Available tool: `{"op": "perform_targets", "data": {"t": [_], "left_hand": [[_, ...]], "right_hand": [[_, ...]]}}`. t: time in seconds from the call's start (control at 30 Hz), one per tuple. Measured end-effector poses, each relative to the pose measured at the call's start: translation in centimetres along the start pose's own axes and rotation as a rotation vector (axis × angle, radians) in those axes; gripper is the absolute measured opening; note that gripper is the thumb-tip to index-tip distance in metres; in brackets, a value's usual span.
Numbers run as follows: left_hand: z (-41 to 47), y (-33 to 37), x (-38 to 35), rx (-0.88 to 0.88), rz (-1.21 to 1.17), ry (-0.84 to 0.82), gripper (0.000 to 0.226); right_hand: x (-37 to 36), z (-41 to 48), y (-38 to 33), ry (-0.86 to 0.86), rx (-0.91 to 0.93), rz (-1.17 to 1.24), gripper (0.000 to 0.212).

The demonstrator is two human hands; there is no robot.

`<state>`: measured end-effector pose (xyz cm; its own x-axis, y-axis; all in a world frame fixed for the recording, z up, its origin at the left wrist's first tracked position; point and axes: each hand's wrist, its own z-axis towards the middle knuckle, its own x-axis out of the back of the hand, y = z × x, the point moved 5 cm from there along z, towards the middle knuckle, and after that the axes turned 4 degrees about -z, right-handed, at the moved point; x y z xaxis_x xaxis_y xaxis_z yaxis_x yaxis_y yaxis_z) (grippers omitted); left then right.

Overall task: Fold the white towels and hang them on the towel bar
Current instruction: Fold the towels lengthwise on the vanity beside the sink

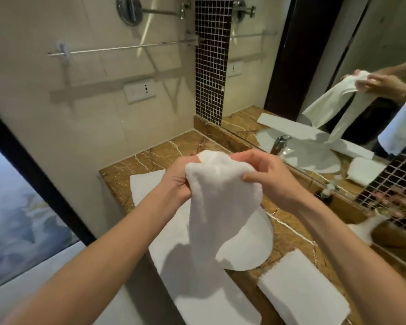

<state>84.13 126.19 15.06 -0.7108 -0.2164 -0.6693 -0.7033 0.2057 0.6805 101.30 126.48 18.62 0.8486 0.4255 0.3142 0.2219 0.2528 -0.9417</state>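
Folded towel point(300, 292): lies flat on the worktop point(150, 156), just right of the sink point(251, 245), on its near side.
Flat towel point(171, 254): spread long across the sink's left side.
Sink: round white basin set in the brown marble worktop, partly covered.
Held towel point(216, 207): hangs above the sink, bunched at the top, its lower end draping down.
Left hand point(178, 181): fingers curled round the held towel's bunched top, above the sink.
Right hand point(267, 177): thumb and fingers pinch the same top edge.
Towel bar point(127, 48): thin metal rail on the wall, well beyond the sink, leftward.
Mirror point(314, 66): behind the sink, reflecting both hands.
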Motion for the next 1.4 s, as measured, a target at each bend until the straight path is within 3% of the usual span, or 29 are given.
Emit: {"op": "perform_targets", "data": {"t": [0.07, 0.17, 0.3, 0.4, 0.57, 0.63, 0.7, 0.77, 0.87, 1.0, 1.1, 1.2, 1.3, 1.4], "left_hand": [[0.1, 0.5, 1.2, -0.013, -0.020, 0.081, 0.027], [0.0, 0.7, 2.5, -0.023, -0.022, 0.165, 0.034], [-0.9, 0.9, 2.5, -0.046, 0.024, 0.114, 0.031], [-2.3, 1.5, 2.3, -0.080, 0.109, 0.032, 0.019], [-4.1, 1.5, 2.9, -0.085, 0.202, -0.182, 0.011], [-4.4, 1.1, 3.9, -0.064, 0.248, -0.184, 0.016], [-4.6, 0.6, 5.2, -0.035, 0.281, -0.084, 0.017], [-4.4, -0.1, 6.9, 0.020, 0.305, 0.018, 0.038], [-4.0, -1.1, 8.3, 0.170, 0.254, -0.013, 0.054], [-3.1, -0.8, 9.5, 0.233, -0.027, -0.015, 0.075], [-2.0, 0.1, 10.4, 0.126, -0.150, 0.061, 0.063], [-1.1, 0.7, 10.8, 0.056, -0.098, 0.097, 0.042], [-1.0, 0.7, 10.4, 0.025, -0.043, 0.035, 0.041], [-1.5, 0.1, 9.3, 0.038, -0.038, -0.091, 0.047]], "right_hand": [[-0.7, 1.1, 0.9, -0.001, -0.142, 0.258, 0.046], [-1.8, 3.0, 2.8, -0.021, -0.354, 0.304, 0.019], [-4.4, 5.2, 5.3, -0.250, -0.607, 0.468, 0.055], [-6.2, 6.2, 5.9, -0.312, -0.711, 0.614, 0.064], [-7.2, 6.7, 4.8, -0.274, -0.733, 0.651, 0.054], [-7.3, 7.3, 4.2, -0.168, -0.729, 0.620, 0.045], [-7.5, 7.7, 3.7, -0.086, -0.723, 0.556, 0.042], [-7.8, 8.0, 3.6, -0.016, -0.735, 0.520, 0.042], [-8.7, 8.1, 3.5, 0.021, -0.703, 0.476, 0.032], [-10.1, 7.1, 2.8, -0.088, -0.593, 0.294, 0.022], [-10.8, 6.0, 3.0, -0.180, -0.524, 0.217, 0.034], [-10.1, 5.1, 4.5, -0.248, -0.625, 0.201, 0.043], [-9.6, 5.2, 5.2, -0.242, -0.678, 0.225, 0.045], [-9.8, 6.1, 5.5, -0.194, -0.580, 0.222, 0.045]]}}
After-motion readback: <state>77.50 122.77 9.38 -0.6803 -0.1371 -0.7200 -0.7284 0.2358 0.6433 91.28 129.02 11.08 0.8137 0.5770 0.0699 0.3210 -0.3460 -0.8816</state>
